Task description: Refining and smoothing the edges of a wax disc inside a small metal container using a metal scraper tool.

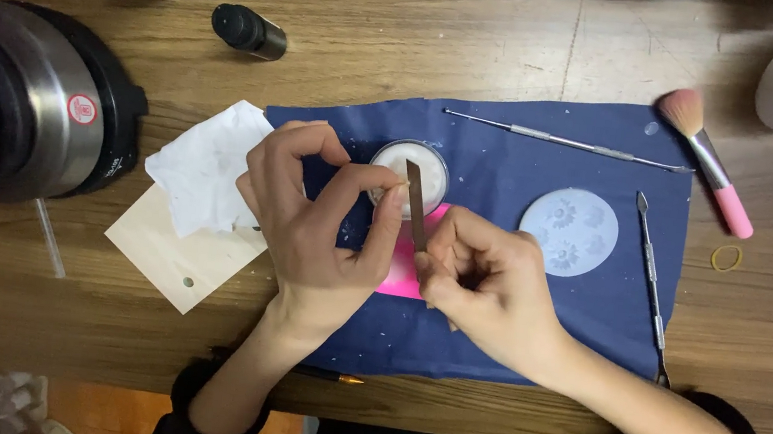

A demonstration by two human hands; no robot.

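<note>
My left hand pinches a tiny pale piece between thumb and forefinger, just above a small round clear jar of white paste. My right hand grips a thin flat metal blade that points up towards the jar and almost meets the left fingertips. Under both hands lies a pink object, mostly hidden. All of this rests on a dark blue cloth.
A round pale blue flower mould, two slim metal tools, a pink-handled brush, a yellow rubber band, white tissue on a wooden tag, a steel pot and small dark bottles lie around.
</note>
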